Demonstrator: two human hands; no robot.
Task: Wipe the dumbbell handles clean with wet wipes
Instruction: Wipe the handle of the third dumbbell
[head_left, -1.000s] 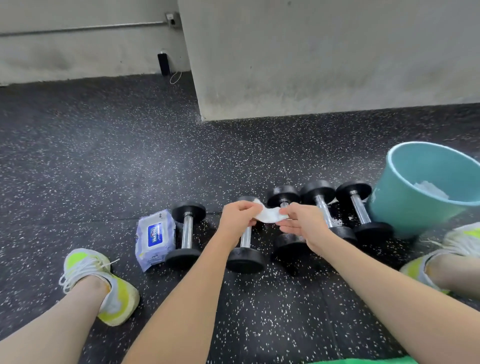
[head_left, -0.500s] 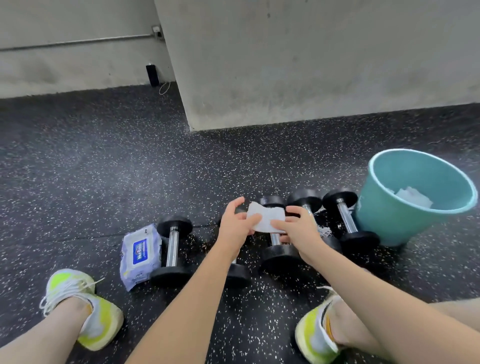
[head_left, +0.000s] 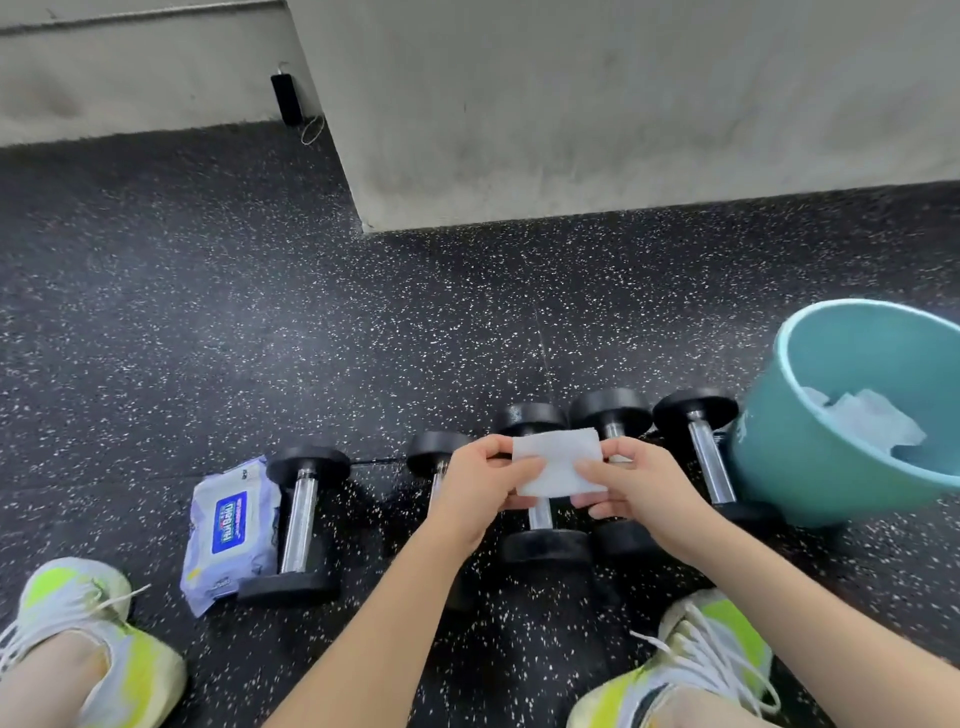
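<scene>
Both forearms reach forward over the floor. The left hand (head_left: 480, 486) and the right hand (head_left: 636, 488) each pinch one side edge of a folded white wet wipe (head_left: 558, 460), holding it flat above the row of dumbbells (head_left: 540, 512), its long axis running left to right.

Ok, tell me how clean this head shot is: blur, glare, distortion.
Head view: wide-angle bending curves the bucket and walls at the edges; the wipe between left hand and right hand looks sharp; soft, even light, faint shine on the dumbbell handles; slight smear on the shoes.
</scene>
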